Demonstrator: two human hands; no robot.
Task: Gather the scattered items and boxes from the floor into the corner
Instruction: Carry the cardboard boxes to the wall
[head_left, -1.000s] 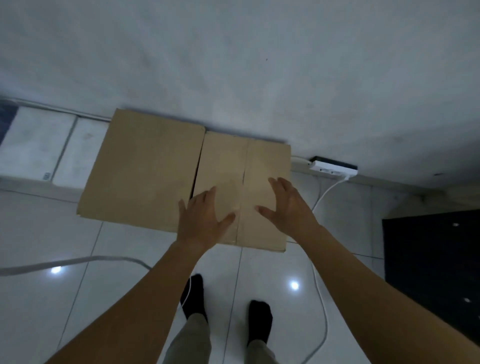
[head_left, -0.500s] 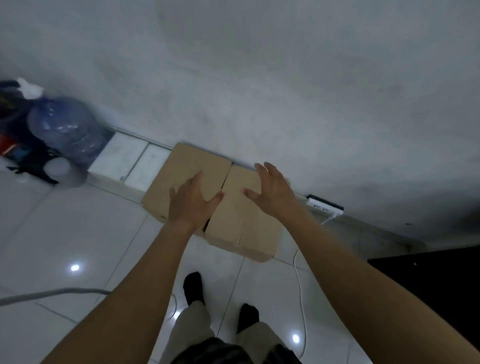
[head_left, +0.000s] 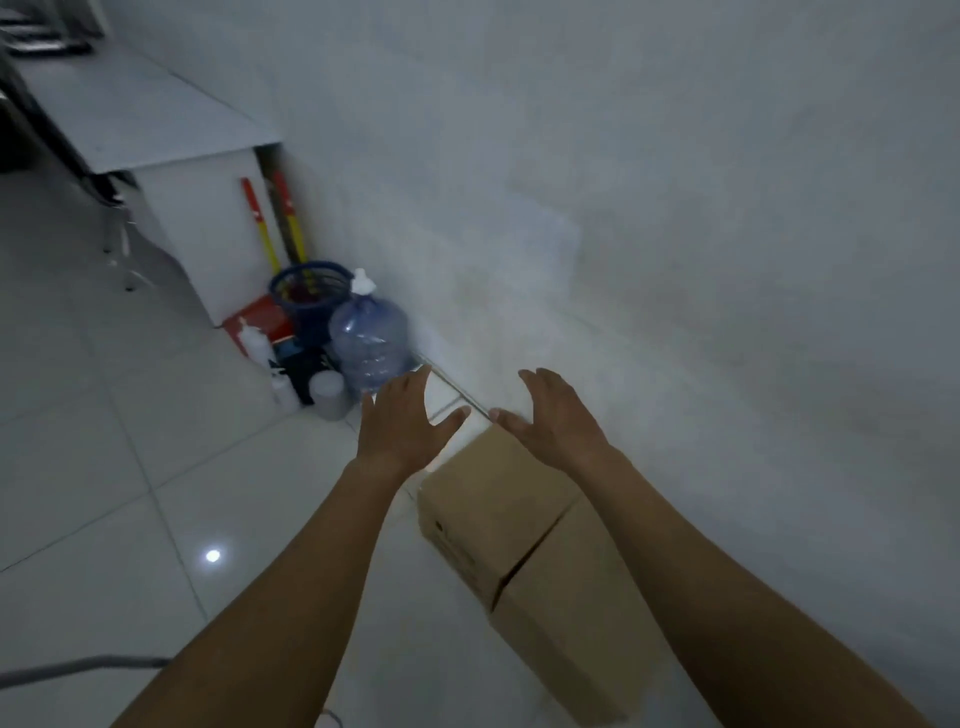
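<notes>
By the white wall (head_left: 675, 260), cardboard boxes (head_left: 493, 512) are seen beneath the spread fingers (head_left: 410, 388) of the left hand (head_left: 402, 426) and right hand (head_left: 558, 423); nothing is held.

White desk (head_left: 156, 119), grey cable (head_left: 78, 667), tiled floor (head_left: 104, 467)

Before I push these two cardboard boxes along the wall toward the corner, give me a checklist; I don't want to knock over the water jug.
1. Hands free: left hand and right hand are open, holding nothing: ok.
2. Grip on the cardboard boxes: neither hand grips them: not ok.
3. Boxes lined up: side by side along the wall: ok.
4. Path ahead: the stretch before the water jug is partly hidden by the hands: cannot tell.
5. Room in the corner: the jug, blue basket and white bottles crowd it: not ok.
6. Grey cable: lies off to the left, away from the boxes: ok.
</notes>
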